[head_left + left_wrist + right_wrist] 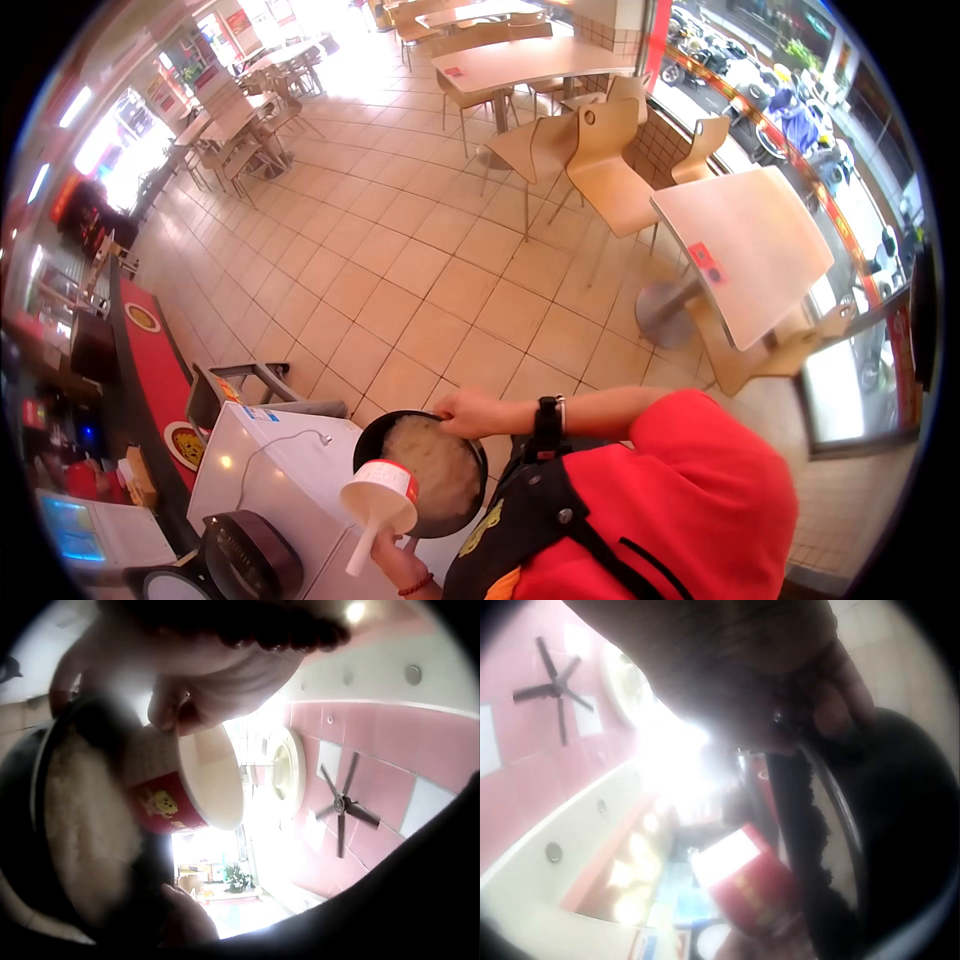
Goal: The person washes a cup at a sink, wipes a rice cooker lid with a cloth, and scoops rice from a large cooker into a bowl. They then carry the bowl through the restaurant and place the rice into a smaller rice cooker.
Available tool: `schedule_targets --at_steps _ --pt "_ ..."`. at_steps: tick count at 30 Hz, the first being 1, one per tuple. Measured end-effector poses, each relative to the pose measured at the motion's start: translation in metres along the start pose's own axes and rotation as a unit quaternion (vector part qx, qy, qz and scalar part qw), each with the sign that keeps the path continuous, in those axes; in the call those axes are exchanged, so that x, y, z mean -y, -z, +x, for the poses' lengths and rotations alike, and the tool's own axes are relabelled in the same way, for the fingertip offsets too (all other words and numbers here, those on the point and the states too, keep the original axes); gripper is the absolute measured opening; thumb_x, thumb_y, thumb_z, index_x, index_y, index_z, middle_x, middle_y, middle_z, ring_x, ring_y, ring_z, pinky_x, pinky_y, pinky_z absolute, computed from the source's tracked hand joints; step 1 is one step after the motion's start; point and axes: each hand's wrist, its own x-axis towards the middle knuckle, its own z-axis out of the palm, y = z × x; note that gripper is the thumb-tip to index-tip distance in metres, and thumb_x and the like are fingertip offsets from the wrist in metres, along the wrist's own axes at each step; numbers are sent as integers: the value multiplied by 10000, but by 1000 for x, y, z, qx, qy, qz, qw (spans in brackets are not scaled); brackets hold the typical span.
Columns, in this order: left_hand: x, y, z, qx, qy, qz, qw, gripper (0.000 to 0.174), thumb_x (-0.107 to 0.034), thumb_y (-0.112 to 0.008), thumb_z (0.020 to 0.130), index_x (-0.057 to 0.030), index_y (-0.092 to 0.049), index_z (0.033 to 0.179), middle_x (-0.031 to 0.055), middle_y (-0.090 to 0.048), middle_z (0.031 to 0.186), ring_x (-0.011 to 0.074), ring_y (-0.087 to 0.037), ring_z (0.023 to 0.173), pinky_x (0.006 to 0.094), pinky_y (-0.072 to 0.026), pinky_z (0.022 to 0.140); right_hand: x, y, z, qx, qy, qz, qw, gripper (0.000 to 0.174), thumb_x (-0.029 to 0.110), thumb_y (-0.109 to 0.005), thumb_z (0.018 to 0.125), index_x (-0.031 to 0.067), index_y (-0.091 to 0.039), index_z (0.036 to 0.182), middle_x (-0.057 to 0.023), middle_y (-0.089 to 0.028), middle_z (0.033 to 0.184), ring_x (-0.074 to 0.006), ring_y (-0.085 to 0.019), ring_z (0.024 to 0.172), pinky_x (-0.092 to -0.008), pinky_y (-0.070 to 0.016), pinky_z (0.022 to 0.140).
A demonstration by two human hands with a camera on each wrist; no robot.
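Note:
A black pot holds a pale, lumpy mass that looks like rice. My right hand, above a black watch, grips the pot's far rim; in the right wrist view that hand has its fingers curled over the rim. A white paper cup with a red band is at the pot's left side, tilted, a long white handle-like piece in front of it. My left hand holds the cup from below; in the left wrist view the fingers of this hand pinch the cup near its rim.
A white counter-like top with a cable stands left of the pot, a dark rounded appliance at its near end. A grey chair is just beyond. Tables and wooden chairs stand farther off on the tiled floor.

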Motion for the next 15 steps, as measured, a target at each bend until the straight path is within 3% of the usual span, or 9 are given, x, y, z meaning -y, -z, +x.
schedule_targets --at_steps 1,3,6,9,11,12,13,14,15 --pt "-2 -1 7 -4 3 -7 1000 286 -178 -526 776 -7 -559 1003 96 -498 953 239 -504 945 483 -496 770 11 3 10 11 -1 -43 999 219 195 -567 755 1 -482 700 -189 -490 616 -306 -481 566 -429 -397 544" --pt "0 9 15 18 16 15 1000 436 -231 -499 824 -25 -519 1207 125 -558 1143 245 -530 1071 527 -447 820 13 5 26 25 -6 -84 996 205 194 -562 756 4 -500 712 -186 -514 625 -300 -503 579 -426 -407 555" --pt "4 19 33 -19 25 -17 999 392 -236 -502 820 -40 -530 1159 118 -556 1102 249 -532 1061 530 -452 805 13 -6 77 83 49 -75 992 181 195 -556 762 15 -549 746 -182 -553 650 -299 -554 617 -430 -421 577" --pt "-3 16 52 -52 29 -39 997 352 -234 -504 822 -45 -537 1117 112 -552 1071 248 -533 1042 532 -455 796 26 -13 118 166 24 -65 984 199 181 -538 709 20 -621 789 -202 -598 687 -329 -600 673 -444 -458 618" --pt "2 21 55 -98 24 -71 992 312 -225 -501 829 -43 -543 1079 106 -547 1051 245 -532 1025 534 -462 786 32 -21 141 193 74 -40 978 187 202 -574 810 20 -604 778 -160 -598 694 -265 -579 645 -430 -440 602" --pt "4 15 47 -118 -9 -80 990 246 -196 -501 841 -36 -553 1021 82 -540 1029 220 -541 971 489 -494 763 32 -25 151 241 80 -40 966 187 202 -574 810 20 -604 778 -160 -598 694 -265 -579 645 -430 -440 602" --pt "2 21 34 -96 -15 -97 991 204 -129 -513 847 -18 -566 1010 67 -552 1047 199 -553 976 446 -522 754 32 -32 154 231 116 -21 966 189 203 -591 822 16 -618 826 -135 -611 707 -240 -584 656 -404 -456 604" --pt "-6 7 16 -119 -56 54 990 248 -93 -534 858 -8 -576 1088 73 -569 1126 193 -559 1038 414 -533 795 31 -39 159 234 154 5 960 198 204 -608 834 11 -632 873 -111 -623 721 -216 -588 667 -379 -472 605" --pt "-7 4 4 -130 -60 -32 989 321 -85 -544 876 1 -558 1184 89 -560 1220 198 -547 1109 386 -541 819 33 -55 164 247 190 43 949 213 204 -624 846 6 -646 921 -86 -635 734 -192 -592 678 -353 -488 607"
